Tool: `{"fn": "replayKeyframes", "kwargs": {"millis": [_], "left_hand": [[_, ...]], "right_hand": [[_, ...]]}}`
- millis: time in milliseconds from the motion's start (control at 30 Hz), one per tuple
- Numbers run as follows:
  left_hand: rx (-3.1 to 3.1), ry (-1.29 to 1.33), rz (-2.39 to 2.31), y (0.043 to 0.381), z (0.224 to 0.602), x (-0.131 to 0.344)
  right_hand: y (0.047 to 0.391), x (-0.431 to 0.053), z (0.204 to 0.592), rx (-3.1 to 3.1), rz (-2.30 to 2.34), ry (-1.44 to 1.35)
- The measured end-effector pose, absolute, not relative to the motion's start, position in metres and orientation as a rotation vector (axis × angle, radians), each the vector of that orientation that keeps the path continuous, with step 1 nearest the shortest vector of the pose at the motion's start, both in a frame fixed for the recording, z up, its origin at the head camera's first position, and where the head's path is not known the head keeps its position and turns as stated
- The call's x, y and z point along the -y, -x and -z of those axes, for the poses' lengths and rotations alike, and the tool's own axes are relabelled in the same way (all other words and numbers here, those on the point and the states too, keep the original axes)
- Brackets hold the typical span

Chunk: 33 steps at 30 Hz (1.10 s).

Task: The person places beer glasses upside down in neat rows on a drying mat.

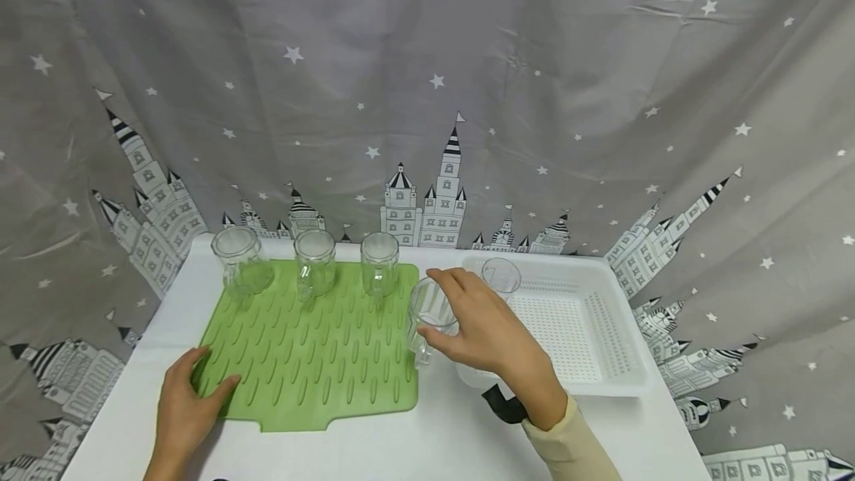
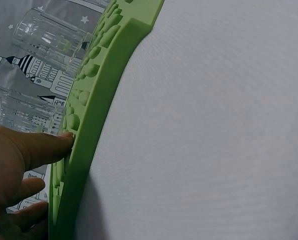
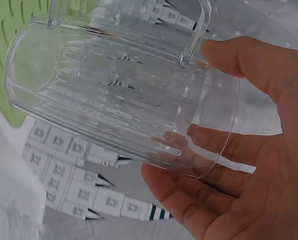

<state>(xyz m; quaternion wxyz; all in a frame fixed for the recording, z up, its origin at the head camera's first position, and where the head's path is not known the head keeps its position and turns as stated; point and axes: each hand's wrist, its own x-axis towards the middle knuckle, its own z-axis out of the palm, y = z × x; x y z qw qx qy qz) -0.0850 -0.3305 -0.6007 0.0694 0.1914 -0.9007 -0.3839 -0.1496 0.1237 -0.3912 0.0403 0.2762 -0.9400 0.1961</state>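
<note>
The clear, ribbed glass mug [image 1: 428,306], at the right edge of a flat green ridged mat [image 1: 314,362], is held round the rim by the right hand [image 1: 482,320], probably to free its base, while the left hand [image 1: 185,401], spread, touches the mat's left edge, perhaps steadying it.

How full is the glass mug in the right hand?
Empty, as far as the pictures show: in the right wrist view, the printed curtain shows through the clear mug, with no liquid visible inside.
</note>
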Motion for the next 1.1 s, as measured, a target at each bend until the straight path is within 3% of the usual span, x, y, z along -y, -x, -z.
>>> {"fn": "replayKeyframes", "kwargs": {"millis": [1100], "left_hand": [[2.707, -0.530, 1.039, 0.084, 0.595, 0.324]], "right_hand": [[0.147, -0.034, 0.407, 2.808, -0.398, -1.207]]}}
